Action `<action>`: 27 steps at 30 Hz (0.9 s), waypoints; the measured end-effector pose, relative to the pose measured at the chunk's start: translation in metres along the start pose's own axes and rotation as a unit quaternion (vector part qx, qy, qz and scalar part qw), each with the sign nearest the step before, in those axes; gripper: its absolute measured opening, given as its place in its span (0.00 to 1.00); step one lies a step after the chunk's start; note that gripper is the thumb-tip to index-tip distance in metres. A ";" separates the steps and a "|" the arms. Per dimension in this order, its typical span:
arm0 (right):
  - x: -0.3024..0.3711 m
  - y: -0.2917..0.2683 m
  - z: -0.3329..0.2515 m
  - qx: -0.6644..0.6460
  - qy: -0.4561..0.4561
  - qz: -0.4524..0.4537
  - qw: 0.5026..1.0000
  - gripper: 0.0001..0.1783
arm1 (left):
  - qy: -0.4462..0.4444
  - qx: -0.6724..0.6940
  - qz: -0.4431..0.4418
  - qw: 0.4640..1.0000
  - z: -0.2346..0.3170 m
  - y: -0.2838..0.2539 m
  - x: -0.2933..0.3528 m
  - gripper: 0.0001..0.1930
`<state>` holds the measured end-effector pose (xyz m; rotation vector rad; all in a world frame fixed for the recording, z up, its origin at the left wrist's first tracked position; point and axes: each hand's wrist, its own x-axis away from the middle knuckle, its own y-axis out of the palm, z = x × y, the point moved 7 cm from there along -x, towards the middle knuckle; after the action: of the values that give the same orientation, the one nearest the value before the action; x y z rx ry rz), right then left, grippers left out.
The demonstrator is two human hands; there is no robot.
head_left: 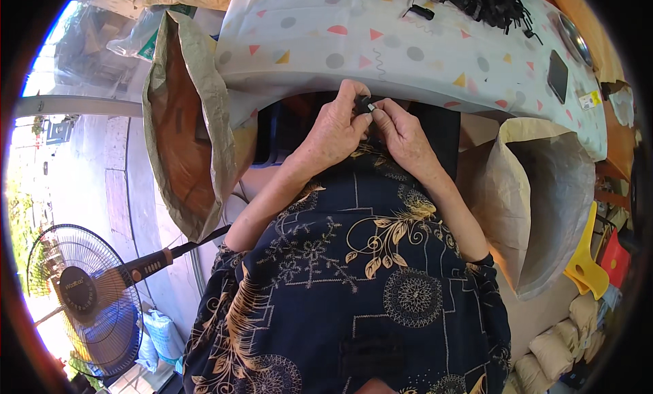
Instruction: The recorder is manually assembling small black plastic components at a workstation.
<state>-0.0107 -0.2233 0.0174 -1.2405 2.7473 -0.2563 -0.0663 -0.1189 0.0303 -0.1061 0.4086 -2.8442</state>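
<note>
Just past the table's near edge, both hands meet over my lap. My left hand (340, 122) is closed with its fingers around a small black part (363, 104). From the right, my right hand (404, 130) pinches at the same part, where a small whitish tip shows between the fingertips. The part's exact kind is too small to make out. Farther off on the patterned tablecloth (381, 33) lies a heap of black, cord-like small parts (486, 6). A single black piece (421, 11) rests apart from that heap.
An open brown sack (224, 122) stands at my left, another sack (503, 183) at my right. A dark phone (558, 76) and a round metal dish (575, 39) sit at the table's right. A standing fan (85, 292) is at lower left, yellow plastic (586, 261) at right.
</note>
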 end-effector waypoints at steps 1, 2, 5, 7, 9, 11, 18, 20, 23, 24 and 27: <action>-0.001 0.000 0.001 -0.001 0.000 0.002 1.000 0.12 | 0.000 -0.002 -0.002 1.000 -0.003 0.001 -0.001 0.15; -0.002 0.000 0.002 0.003 -0.004 0.003 1.000 0.12 | 0.029 -0.053 0.017 0.998 -0.001 0.000 -0.001 0.16; -0.003 0.003 0.004 -0.009 -0.010 0.010 1.000 0.12 | 0.077 -0.127 0.051 0.988 0.006 -0.003 0.001 0.17; -0.008 0.006 0.002 -0.023 -0.014 0.014 1.000 0.12 | 0.099 -0.147 0.069 0.982 0.013 -0.006 0.001 0.17; -0.011 0.009 -0.002 -0.039 -0.027 0.024 0.999 0.11 | 0.083 -0.158 0.091 0.980 0.015 -0.013 0.003 0.16; -0.022 0.007 -0.008 -0.050 -0.025 -0.011 0.998 0.11 | 0.072 -0.184 0.128 0.972 0.029 -0.030 0.012 0.15; -0.130 -0.135 0.008 0.351 -0.089 0.220 0.906 0.17 | 0.034 -0.333 0.427 0.840 0.051 -0.202 0.092 0.09; -0.151 -0.149 0.014 0.501 -0.073 0.216 0.835 0.18 | -0.035 -0.456 0.380 0.804 0.014 -0.257 0.113 0.12; -0.165 -0.155 0.024 0.524 -0.052 0.172 0.833 0.19 | -0.029 -0.530 0.347 0.773 -0.006 -0.266 0.121 0.14; -0.165 -0.152 0.026 0.528 -0.053 0.169 0.831 0.19 | -0.009 -0.575 0.330 0.748 -0.004 -0.261 0.119 0.15; -0.150 -0.127 0.019 0.460 -0.096 0.148 0.870 0.18 | 0.039 -0.423 0.433 0.795 0.024 -0.229 0.113 0.15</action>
<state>0.1842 -0.1954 0.0298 -0.5298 2.0971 -1.1518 -0.2301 0.0560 0.1228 0.0343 1.3186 -1.5992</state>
